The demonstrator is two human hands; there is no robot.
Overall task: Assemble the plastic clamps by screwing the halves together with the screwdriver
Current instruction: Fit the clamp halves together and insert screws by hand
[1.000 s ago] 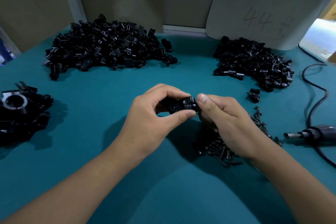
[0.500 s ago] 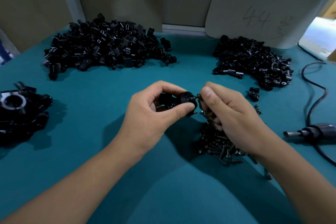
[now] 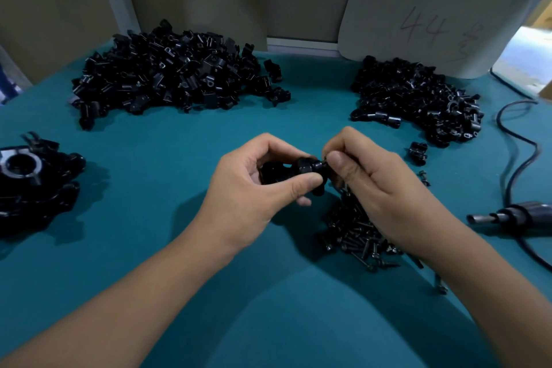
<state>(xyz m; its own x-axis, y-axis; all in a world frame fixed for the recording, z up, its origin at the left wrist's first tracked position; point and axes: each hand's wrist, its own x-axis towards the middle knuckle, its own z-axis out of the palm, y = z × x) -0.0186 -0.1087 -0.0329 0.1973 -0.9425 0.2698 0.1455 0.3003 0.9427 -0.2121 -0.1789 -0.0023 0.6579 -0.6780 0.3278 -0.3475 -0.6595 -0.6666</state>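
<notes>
Above the near middle of the teal table (image 3: 179, 158), the left hand (image 3: 254, 188) pinched the black plastic clamp (image 3: 294, 172) steady while the right hand (image 3: 367, 176) pinched a small dark screw (image 3: 323, 162) at its end, likely to start the thread; the grey powered screwdriver (image 3: 513, 215) lay right, untouched.

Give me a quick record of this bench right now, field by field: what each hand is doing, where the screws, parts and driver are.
left hand: grips the black clamp above the table
right hand: pinches a screw at the clamp's end
screw pile: under the right wrist
large parts pile: far left
smaller parts pile: far right
finished clamps: left edge
screwdriver: lying at the right edge, untouched
table: teal cover
</notes>
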